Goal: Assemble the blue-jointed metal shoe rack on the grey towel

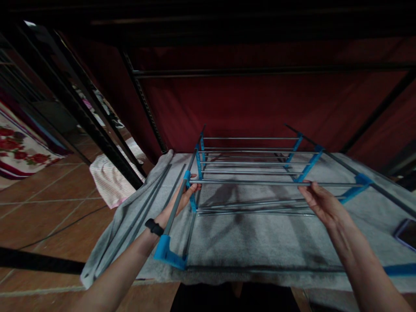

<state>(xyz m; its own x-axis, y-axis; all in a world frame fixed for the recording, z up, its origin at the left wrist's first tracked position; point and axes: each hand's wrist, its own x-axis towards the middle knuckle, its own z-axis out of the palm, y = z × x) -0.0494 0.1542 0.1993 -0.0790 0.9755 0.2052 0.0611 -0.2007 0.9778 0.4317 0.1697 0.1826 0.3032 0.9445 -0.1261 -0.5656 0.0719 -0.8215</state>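
A rack frame of grey metal rods and blue plastic connectors lies before me on a grey blanket. My left hand (186,195) closes round the left end of a long horizontal rod (247,182), beside a blue connector (187,174). Toward the other end, my right hand (320,200) pinches the same rod between thumb and fingers. That rod reaches a blue bracket (357,187) on the right side of the frame. Further back, several thin rods (253,163) span the two sides. A blue corner piece (169,253) sits at the near left.
The grey blanket (260,247) has loose grey rods (147,208) on its left side. A phone-like dark object (407,234) lies at the right. Black metal posts (97,134) and a red cloth (243,104) stand around. A striped cloth (112,182) hangs at the left over the tiled floor (42,216).
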